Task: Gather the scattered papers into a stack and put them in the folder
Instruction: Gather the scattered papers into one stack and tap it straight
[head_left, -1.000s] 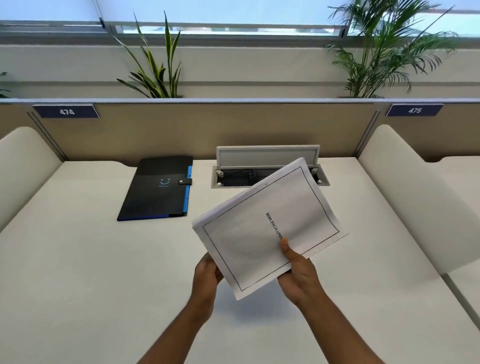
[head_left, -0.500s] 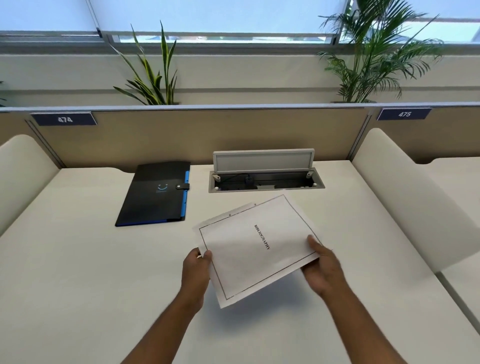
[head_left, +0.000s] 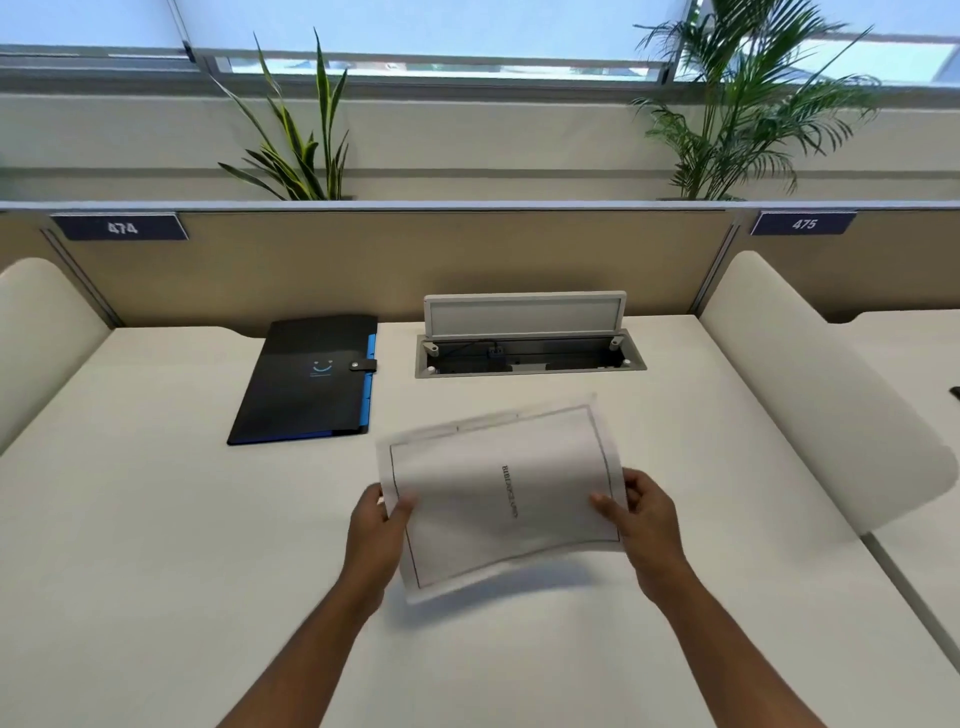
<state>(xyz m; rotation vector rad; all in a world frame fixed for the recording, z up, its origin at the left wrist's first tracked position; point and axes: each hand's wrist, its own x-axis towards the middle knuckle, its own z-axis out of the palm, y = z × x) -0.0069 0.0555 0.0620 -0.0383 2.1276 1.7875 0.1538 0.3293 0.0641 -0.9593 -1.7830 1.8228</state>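
White desk (head_left: 156, 545), bare. Black folder (head_left: 306, 382) closed, flat at far left. Papers (head_left: 498, 499) stacked, held above desk centre, apart from folder. Left hand (head_left: 376, 530) pinching left edge, right hand (head_left: 641, 514) pinching right edge.

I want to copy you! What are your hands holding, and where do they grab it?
Both hold the stack of white printed papers: left hand grips its left edge, right hand its right edge.

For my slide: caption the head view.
Both hands, left and right, hold the papers above the desk; closed folder lies beyond.
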